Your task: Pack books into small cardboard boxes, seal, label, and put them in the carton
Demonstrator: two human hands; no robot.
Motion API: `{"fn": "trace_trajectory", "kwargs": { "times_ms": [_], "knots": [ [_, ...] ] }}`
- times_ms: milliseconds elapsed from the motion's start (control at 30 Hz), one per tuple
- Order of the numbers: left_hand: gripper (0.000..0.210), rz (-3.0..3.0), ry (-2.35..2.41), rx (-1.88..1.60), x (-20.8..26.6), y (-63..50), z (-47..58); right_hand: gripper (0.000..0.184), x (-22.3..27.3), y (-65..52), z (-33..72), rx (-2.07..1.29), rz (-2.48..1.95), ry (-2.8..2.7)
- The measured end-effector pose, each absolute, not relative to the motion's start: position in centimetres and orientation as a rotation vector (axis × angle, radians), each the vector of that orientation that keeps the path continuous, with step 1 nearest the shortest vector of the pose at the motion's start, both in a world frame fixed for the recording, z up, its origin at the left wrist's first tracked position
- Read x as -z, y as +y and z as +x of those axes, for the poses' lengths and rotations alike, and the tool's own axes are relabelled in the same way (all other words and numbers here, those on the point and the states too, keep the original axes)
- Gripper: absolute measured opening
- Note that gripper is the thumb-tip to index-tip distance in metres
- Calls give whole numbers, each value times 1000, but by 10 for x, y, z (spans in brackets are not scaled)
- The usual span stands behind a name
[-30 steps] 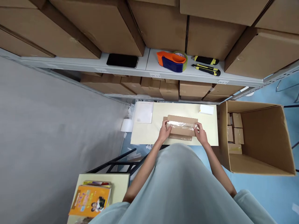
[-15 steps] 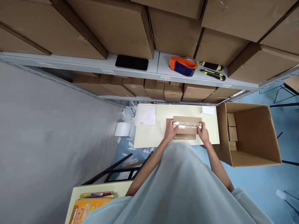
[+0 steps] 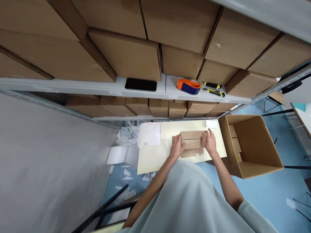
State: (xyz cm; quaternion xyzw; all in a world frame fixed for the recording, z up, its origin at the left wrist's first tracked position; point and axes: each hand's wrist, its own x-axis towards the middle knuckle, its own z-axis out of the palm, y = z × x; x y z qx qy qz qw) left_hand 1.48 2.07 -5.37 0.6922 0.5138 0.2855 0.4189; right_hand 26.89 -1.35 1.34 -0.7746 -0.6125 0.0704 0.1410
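A small brown cardboard box (image 3: 191,144) lies on the pale yellow table, with a dark seam along its top. Its left end is in the grip of my left hand (image 3: 177,149), thumb on top near the seam. At the right end, my right hand (image 3: 209,143) grips the box's edge, its fingers bent around the corner. Clear tape shows faintly near that end. Under or in front of this box sits another piece of brown cardboard (image 3: 191,153), partly hidden, with shiny tape at its right side.
A large open carton (image 3: 259,145) holding several small boxes stands right of the table (image 3: 155,161). White papers (image 3: 151,133) and a small white box (image 3: 211,124) lie on the table. The shelf above carries a phone (image 3: 141,84), an orange-blue tape dispenser (image 3: 189,86) and cutters (image 3: 213,89).
My view has tilted up, so the shelf and table appear lower. Both hands remain at the box's ends. The right hand's fingers have shifted, and the bright glare on the tape has faded.
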Motion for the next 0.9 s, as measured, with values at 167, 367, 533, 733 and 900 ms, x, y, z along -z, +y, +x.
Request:
{"fn": "trace_trajectory", "kwargs": {
  "times_ms": [167,367,533,733,900],
  "knots": [
    [27,1887,1277,-858,24,75,21,34,-48,42,260,-54,-2008,-1826],
    [26,2082,1195,-1135,-70,176,42,36,-121,129,251,46,-1748,-1912],
    [32,2218,1211,-1248,-128,239,55,38,-173,206,237,36,-1638,-2023],
    [34,2267,1309,-1217,-145,259,68,34,-204,274,217,-136,-1914,-2196],
    [35,2253,1354,-1240,-135,243,73,19,-195,299,204,-238,-2057,-2207]
  ]
}}
